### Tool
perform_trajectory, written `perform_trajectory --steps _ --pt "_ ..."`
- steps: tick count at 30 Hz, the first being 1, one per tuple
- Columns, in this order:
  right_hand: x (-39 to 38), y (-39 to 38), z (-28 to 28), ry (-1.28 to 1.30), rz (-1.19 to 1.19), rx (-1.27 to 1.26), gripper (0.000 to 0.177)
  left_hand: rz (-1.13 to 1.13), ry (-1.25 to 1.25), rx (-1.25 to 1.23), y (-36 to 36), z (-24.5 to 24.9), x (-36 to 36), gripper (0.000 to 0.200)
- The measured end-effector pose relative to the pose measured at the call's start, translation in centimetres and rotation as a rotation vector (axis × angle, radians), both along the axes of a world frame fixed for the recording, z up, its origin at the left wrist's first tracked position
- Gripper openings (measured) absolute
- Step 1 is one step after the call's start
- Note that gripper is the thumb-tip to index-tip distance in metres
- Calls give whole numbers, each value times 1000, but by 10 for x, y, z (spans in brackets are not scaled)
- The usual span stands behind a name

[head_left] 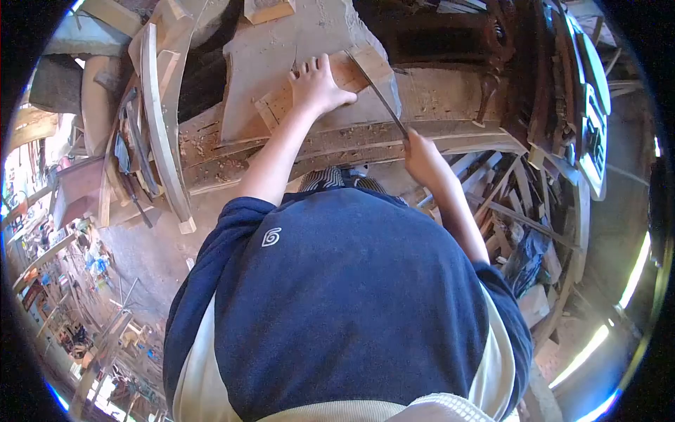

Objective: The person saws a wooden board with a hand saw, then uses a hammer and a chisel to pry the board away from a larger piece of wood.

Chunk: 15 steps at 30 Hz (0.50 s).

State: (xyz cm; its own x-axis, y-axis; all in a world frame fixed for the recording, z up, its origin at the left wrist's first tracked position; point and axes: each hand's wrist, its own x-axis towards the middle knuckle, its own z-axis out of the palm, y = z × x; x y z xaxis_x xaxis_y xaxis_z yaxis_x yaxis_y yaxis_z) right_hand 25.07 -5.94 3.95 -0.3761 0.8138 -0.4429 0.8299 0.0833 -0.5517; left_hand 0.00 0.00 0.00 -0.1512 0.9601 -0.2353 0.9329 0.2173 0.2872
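My left hand (318,86) lies flat on a small wooden board (351,74) and presses it onto the workbench (281,49). My right hand (422,156) grips the handle of a hand saw (378,91), whose thin blade runs up and left across the board's right part. My navy and white shirt fills the lower half of the view.
Curved wooden parts (163,133) and tools lie at the bench's left end. A dark carved wooden piece (492,42) stands at the back right. Wooden slats and offcuts (520,211) are piled to the right. A cluttered workshop floor (140,260) lies at the left.
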Motion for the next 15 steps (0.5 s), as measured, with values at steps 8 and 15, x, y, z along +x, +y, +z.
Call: perform_trajectory --steps 8,15 --pt "-54 57 -37 44 41 117 20 -7 34 93 -1 -15 -3 104" --pt "-1 -9 13 0 -92 -42 20 -16 15 37 -2 -1 0 101"
